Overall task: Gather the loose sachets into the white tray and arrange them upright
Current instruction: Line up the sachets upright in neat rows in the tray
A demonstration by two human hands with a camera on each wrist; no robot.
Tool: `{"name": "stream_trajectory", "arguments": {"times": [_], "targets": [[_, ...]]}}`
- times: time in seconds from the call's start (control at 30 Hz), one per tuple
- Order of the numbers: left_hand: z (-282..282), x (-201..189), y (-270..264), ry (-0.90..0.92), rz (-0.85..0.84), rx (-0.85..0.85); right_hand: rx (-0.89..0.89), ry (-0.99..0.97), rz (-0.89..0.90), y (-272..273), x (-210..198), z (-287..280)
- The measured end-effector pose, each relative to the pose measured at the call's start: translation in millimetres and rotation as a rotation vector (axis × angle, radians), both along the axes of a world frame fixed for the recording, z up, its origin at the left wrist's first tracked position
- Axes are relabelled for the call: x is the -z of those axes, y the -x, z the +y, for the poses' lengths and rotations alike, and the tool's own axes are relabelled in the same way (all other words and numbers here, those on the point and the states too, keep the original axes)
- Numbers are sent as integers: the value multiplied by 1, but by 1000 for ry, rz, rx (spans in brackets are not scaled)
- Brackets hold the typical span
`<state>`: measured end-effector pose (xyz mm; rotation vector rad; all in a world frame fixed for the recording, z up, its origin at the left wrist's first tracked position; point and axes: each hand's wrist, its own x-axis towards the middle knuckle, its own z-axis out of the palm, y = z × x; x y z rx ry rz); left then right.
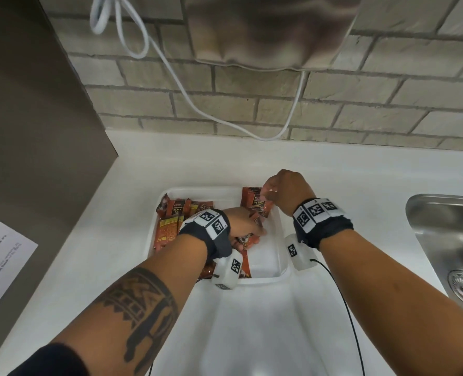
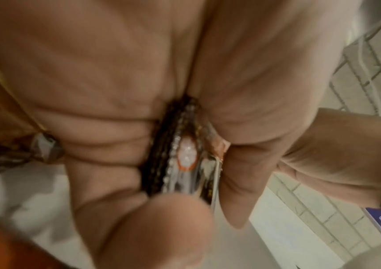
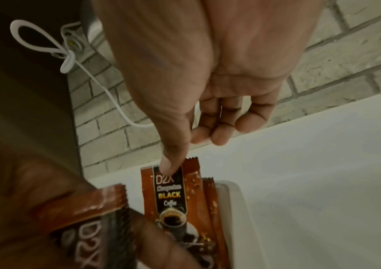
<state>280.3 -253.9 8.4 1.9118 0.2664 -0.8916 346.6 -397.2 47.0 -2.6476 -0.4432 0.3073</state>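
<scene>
Standing brown foil coffee sachets upright inside the shallow white plastic tray (image 1: 265,279).

From the head view, the left hand (image 1: 245,222) curls its fingers round a bunch of loose sachets (image 1: 248,238) low in the tray, probably to carry them toward the upright row (image 1: 254,202) just beyond its fingertips; the right hand (image 1: 285,191) reaches down on that row's top edge. At the left wrist, curled fingers (image 2: 106,138) and thumb clamp several crimped sachet edges (image 2: 180,160) together; no print is legible there. At the right wrist, the thumb (image 3: 171,163) presses the front upright sachet (image 3: 170,196), apparently steadying it against the tray wall, while the other fingers hang loosely curled behind it, holding nothing. Its label reads "D2X", "BLACK", "Coffee"; one middle word is unreadable.
</scene>
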Motion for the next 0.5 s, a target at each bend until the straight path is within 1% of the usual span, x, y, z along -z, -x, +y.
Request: {"name": "stream_trajectory", "arguments": {"times": [0.17,0.5], "targets": [[-4,5,-11,-24,9,-19,-9,70,0,-3,6,6],[-5,12,-14,5,24,-53,-11,51,4,-7,14,1]]}}
